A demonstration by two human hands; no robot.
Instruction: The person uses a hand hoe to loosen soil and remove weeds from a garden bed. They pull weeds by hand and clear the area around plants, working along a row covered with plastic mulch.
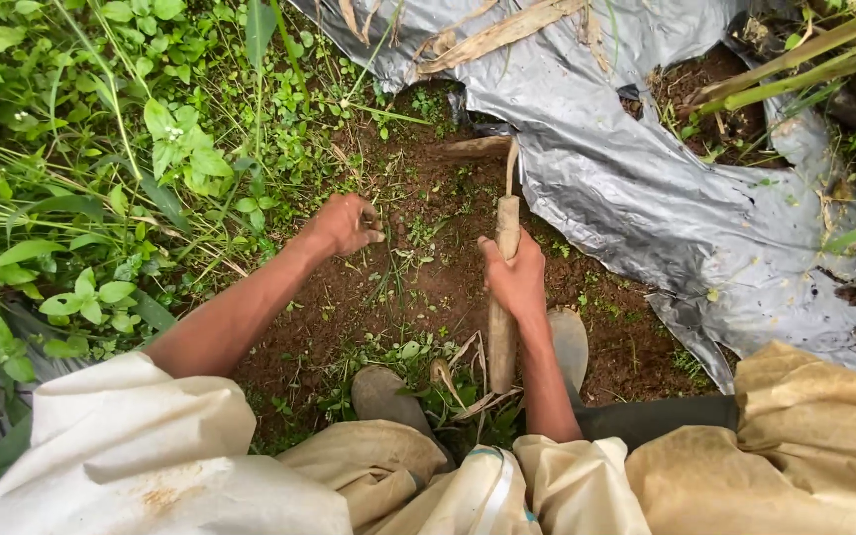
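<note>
1. A short hoe with a pale wooden handle is held upright over the bare brown soil; its curved blade is seen at the far end, lying against the earth just beside the edge of the plastic sheet.
2. The handle is gripped by the right hand, whose fingers are wrapped closed around it near its upper part.
3. The left hand is lowered to the soil just left of the hoe, with fingers curled together; whether any weed is pinched between them cannot be told.
4. Small green weeds are scattered over the soil between the two hands.
5. Two worn boot tips are seen below the hands, and cream-coloured trousers fill the lower edge.
6. A grey, crumpled plastic mulch sheet is spread to the right, with a torn hole showing soil.
7. Dense leafy growth is found on the left.
</note>
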